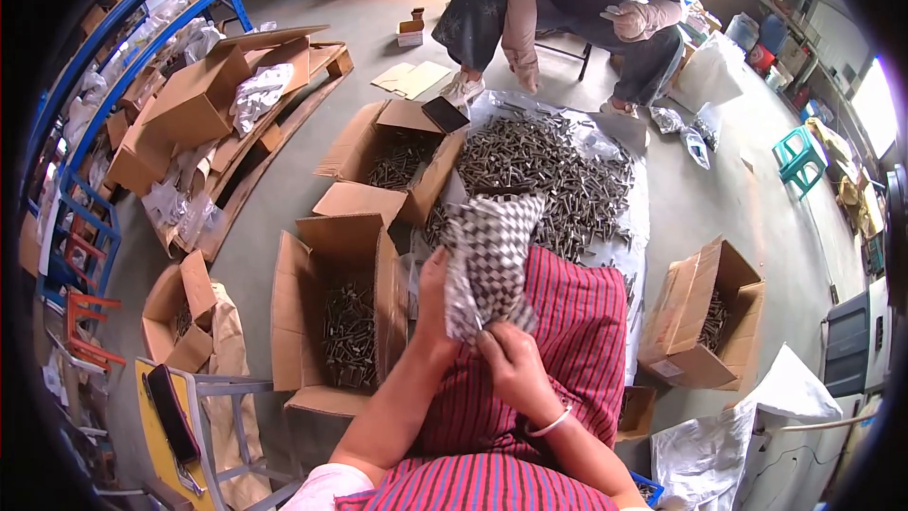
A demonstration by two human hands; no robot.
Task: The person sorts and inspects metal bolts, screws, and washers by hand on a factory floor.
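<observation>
While my left hand [433, 308] wraps around the side of a black-and-white checkered bag [492, 260], its grip is closed on the fabric and holds the bag upright over my lap. My right hand [511, 364] pinches the bag's lower edge between fingertips, a narrow grip; a thin bracelet [550, 424] circles that wrist. Under both hands lies my red striped apron [577, 322]. Just left of my knees stands an open cardboard box [345, 322] with bolts in it. Beyond the bag, a heap of bolts [544, 175] covers a plastic sheet on the floor. Across that heap another person [567, 0] sits, well apart from me.
</observation>
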